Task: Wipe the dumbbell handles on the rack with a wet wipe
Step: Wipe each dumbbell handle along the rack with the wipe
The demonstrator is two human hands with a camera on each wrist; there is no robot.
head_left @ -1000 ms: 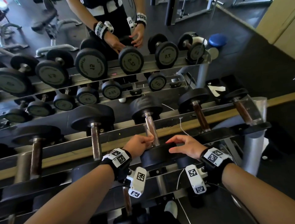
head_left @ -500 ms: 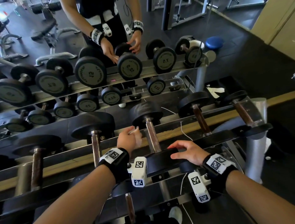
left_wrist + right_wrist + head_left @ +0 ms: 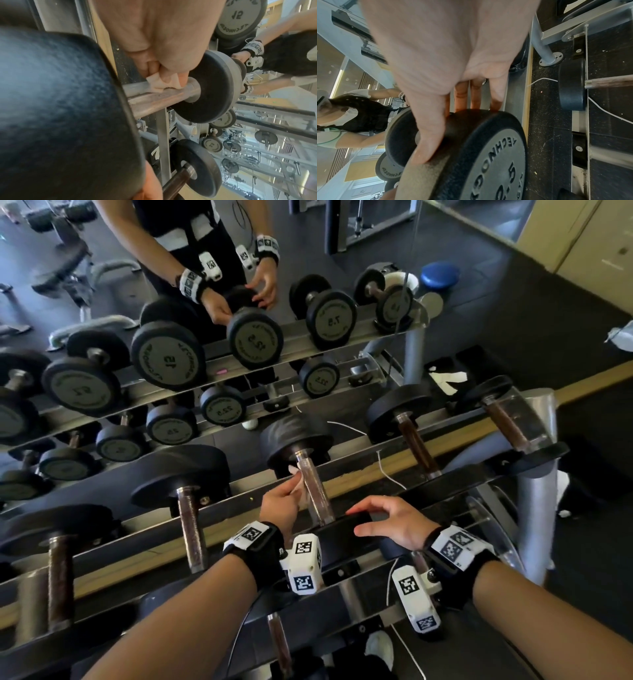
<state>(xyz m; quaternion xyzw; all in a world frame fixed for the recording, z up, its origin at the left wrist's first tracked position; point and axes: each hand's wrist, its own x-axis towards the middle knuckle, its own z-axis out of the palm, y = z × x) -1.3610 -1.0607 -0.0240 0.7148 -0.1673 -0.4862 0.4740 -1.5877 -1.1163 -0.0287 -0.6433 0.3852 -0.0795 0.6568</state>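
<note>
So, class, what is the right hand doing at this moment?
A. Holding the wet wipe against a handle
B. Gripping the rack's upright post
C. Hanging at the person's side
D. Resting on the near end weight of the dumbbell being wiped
D: the right hand rests its thumb and fingers on the near weight, while the left hand pinches the wipe against the handle.

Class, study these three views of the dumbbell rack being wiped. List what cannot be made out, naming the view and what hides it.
1. Head view: most of the wet wipe is hidden by the left hand.
2. Left wrist view: the near end of the dumbbell handle is hidden behind the blurred black weight head.
3. Right wrist view: the right hand blocks the handle; the head's number is cut off by the bottom edge.
</note>
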